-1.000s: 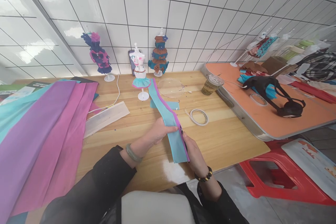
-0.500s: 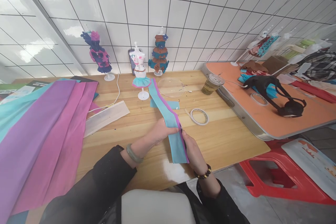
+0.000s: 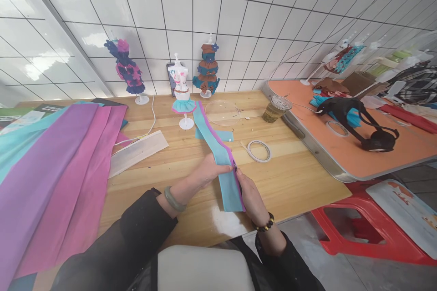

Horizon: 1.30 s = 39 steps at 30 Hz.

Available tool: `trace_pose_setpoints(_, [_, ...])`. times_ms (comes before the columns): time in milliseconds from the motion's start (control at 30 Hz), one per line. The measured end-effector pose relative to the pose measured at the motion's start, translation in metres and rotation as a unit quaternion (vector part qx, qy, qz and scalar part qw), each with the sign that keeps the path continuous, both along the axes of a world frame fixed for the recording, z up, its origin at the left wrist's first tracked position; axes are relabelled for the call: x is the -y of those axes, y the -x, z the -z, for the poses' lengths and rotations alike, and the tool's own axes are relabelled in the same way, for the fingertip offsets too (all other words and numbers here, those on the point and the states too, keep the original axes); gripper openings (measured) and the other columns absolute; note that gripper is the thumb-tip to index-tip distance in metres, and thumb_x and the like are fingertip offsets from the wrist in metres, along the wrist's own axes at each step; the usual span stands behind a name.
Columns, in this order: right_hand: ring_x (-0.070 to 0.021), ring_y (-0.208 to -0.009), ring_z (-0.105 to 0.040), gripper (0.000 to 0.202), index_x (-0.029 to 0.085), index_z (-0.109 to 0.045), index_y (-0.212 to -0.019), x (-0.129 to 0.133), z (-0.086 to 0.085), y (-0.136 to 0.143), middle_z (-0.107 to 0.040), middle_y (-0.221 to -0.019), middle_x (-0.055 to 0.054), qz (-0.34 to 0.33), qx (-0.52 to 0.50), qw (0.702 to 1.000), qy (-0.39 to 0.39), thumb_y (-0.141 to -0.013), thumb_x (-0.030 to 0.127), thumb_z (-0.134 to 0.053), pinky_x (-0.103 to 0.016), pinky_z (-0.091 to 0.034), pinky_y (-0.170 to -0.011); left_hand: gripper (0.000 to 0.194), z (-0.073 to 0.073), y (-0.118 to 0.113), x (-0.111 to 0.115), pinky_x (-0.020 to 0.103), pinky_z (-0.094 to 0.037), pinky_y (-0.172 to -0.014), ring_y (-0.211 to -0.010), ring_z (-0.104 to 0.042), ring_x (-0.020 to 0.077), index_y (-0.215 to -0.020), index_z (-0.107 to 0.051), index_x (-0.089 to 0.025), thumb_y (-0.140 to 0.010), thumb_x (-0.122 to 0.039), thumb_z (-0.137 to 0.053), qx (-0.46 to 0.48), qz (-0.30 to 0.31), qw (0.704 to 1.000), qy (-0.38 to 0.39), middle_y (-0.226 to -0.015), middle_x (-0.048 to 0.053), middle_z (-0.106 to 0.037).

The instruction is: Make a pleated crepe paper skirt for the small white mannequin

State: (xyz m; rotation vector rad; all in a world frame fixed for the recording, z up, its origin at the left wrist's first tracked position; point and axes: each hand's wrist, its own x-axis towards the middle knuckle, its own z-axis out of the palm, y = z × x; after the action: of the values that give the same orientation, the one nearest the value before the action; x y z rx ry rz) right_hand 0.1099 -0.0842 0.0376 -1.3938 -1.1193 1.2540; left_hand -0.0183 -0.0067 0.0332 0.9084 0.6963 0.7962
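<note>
A long light-blue fabric strip (image 3: 229,186) with a purple edge runs from the small dress form toward me. My left hand (image 3: 208,172) is closed on the strip, its thumb lying on top near the purple edge. At that edge my right hand (image 3: 251,193) is closed around dark scissors (image 3: 235,164), mostly hidden by the fingers. The blades lie along the purple border. Under the strip's far part lies a short blue fabric piece (image 3: 223,136). The white dress form (image 3: 180,82) wears a blue ruffled skirt with a pink hem.
To the right lie a roll of tape (image 3: 259,151) and a lidded cup (image 3: 276,109). Folded purple and pink fabrics (image 3: 68,173) cover the left side. Two dressed forms (image 3: 128,70) stand by the tiled wall. An orange table (image 3: 344,159) adjoins at right, above a red stool (image 3: 368,232).
</note>
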Motion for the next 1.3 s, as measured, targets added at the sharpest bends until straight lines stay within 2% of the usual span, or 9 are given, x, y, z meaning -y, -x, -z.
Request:
trace_pose_setpoints(200, [-0.0227,-0.097,-0.060,0.045,0.020,-0.067,-0.106,0.0003,-0.0025,0.0003,-0.068,-0.108,-0.008,-0.004,0.008,1.000,0.006,-0.092,0.051,-0.037,-0.035,-0.044,-0.090,0.047,-0.0011,0.0002,0.0004,0.034,-0.046,-0.081,-0.083,-0.062,0.0187,-0.100,-0.063,-0.016,-0.057,-0.018,-0.081,0.011,-0.004,1.000,0.028,-0.089,0.004,-0.069])
trace_pose_setpoints(467, [-0.0226,-0.095,-0.061,0.046,0.020,-0.068,-0.100,0.0004,-0.0017,0.0004,-0.069,-0.105,-0.008,0.010,0.027,1.000,-0.004,-0.090,0.055,-0.039,-0.033,-0.045,-0.088,0.051,0.0051,-0.0004,-0.0004,0.034,-0.045,-0.085,-0.085,-0.062,0.0181,-0.103,-0.064,-0.017,-0.056,-0.017,-0.082,0.023,-0.007,0.999,0.032,-0.091,0.003,-0.069])
trace_pose_setpoints(1033, [-0.0222,-0.095,-0.058,0.042,0.020,-0.067,-0.095,0.0004,-0.0018,-0.0011,-0.068,-0.103,-0.008,0.001,-0.001,1.000,0.007,-0.089,0.053,-0.042,-0.033,-0.043,-0.089,0.056,0.0052,0.0002,-0.0002,0.035,-0.044,-0.087,-0.086,-0.061,0.0179,-0.107,-0.064,-0.017,-0.055,-0.017,-0.084,0.028,0.004,0.998,0.050,-0.094,0.004,-0.069])
trace_pose_setpoints(1300, [-0.0218,-0.084,-0.057,0.039,0.020,-0.063,-0.083,-0.0004,0.0010,-0.0012,-0.067,-0.087,-0.007,-0.007,0.000,1.000,0.012,-0.088,0.053,-0.043,-0.032,-0.045,-0.080,0.063,0.0068,0.0022,-0.0022,0.034,-0.043,-0.086,-0.086,-0.060,0.0173,-0.114,-0.060,-0.017,-0.056,-0.019,-0.083,0.015,0.018,0.999,0.040,-0.093,0.003,-0.068])
